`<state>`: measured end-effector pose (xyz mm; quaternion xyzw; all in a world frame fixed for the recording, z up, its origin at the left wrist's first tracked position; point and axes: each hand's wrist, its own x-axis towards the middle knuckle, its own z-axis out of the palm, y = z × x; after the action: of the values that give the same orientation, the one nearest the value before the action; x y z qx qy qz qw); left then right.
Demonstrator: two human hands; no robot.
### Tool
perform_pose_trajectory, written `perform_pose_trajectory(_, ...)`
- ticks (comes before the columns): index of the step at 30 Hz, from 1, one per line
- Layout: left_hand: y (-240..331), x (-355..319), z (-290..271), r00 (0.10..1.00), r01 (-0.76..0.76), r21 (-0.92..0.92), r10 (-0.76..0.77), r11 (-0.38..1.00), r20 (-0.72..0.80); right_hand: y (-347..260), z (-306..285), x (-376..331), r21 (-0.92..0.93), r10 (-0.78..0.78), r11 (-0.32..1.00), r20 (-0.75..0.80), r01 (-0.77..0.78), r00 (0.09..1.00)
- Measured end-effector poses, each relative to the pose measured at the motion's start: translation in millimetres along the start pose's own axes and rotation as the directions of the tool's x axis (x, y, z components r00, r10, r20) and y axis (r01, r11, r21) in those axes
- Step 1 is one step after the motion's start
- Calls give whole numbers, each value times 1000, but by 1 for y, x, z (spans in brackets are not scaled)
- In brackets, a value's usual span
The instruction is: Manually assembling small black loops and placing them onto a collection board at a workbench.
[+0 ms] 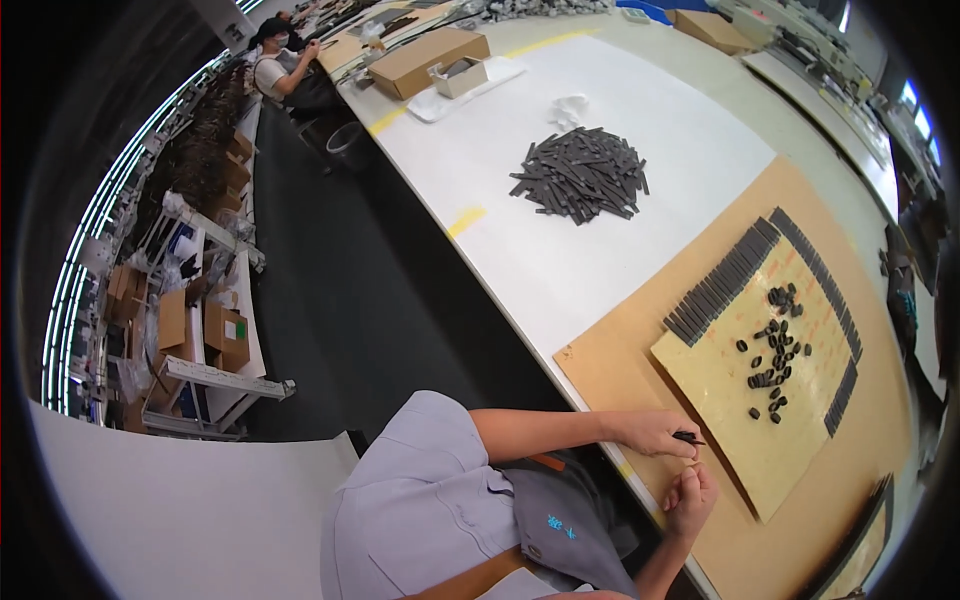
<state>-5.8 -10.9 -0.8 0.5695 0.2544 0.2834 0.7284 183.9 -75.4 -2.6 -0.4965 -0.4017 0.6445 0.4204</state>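
Observation:
My left hand point(652, 432) is closed, with a small dark piece point(687, 437) showing between its fingers; it looks like a short black strip or loop. Just below it, my right hand point(690, 498) is curled close to the left fingertips, and anything in its pinch is too small to see. Both hands are over the table's near edge, beside a yellowish board point(735, 440). Scattered on that board are small black loops point(775, 350). Dark flat strips point(722, 283) lie in a row along its far left edge, and more strips point(815, 262) line the far right edge.
A heap of dark strips point(585, 172) lies on white paper point(480, 190), with brown paper point(620, 340) nearer me. Beyond are a cardboard box point(430, 60) and a small open box point(459, 77). A shelf point(215, 375) with cartons stands left; another person point(283, 72) sits far off.

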Motion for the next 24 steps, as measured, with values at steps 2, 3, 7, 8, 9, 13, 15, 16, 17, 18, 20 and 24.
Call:
perform_pose_trajectory(2,1,1,-2,984,180,-288,-177,941,35,12,-3,3,-117,-86,990,-55,79,995)
perform_pose_trajectory(3,1,2,-2,984,176,-281,-172,943,37,18,-7,5,-231,-167,963,-118,136,979)
perform_pose_trajectory(7,0,11,-6,991,85,-507,-126,858,-47,-53,-9,39,-377,-285,912,-291,165,913)
perform_pose_trajectory(8,-4,12,-7,989,66,-577,-130,814,-70,-62,-10,47,-454,-316,880,-339,140,886)
perform_pose_trajectory(9,-14,12,-11,992,21,-628,-93,778,-81,-63,-11,54,-551,-393,820,-340,158,855)
perform_pose_trajectory(13,-17,7,-13,965,-161,-675,-29,720,-261,-69,32,37,-440,-124,896,-142,49,982)
perform_pose_trajectory(15,-7,8,-7,975,-136,-676,-21,725,-220,-38,43,39,-405,-241,888,-7,218,970)
perform_pose_trajectory(16,-11,11,-5,984,-99,-686,-33,721,-177,-23,46,43,-323,-236,922,-33,213,971)
perform_pose_trajectory(17,-14,13,-3,986,-79,-663,-39,745,-161,-23,46,43,-323,-243,923,-65,210,968)
perform_pose_trajectory(18,-15,17,-3,988,-64,-636,-43,769,-150,-23,45,43,-220,-173,966,-141,140,975)
perform_pose_trajectory(20,-16,16,3,989,-14,-634,-81,773,-121,-21,40,35,-103,-93,992,-211,72,973)
perform_pose_trajectory(24,-20,15,9,949,-104,-567,-88,817,-302,-19,32,31,43,-141,987,-249,157,958)
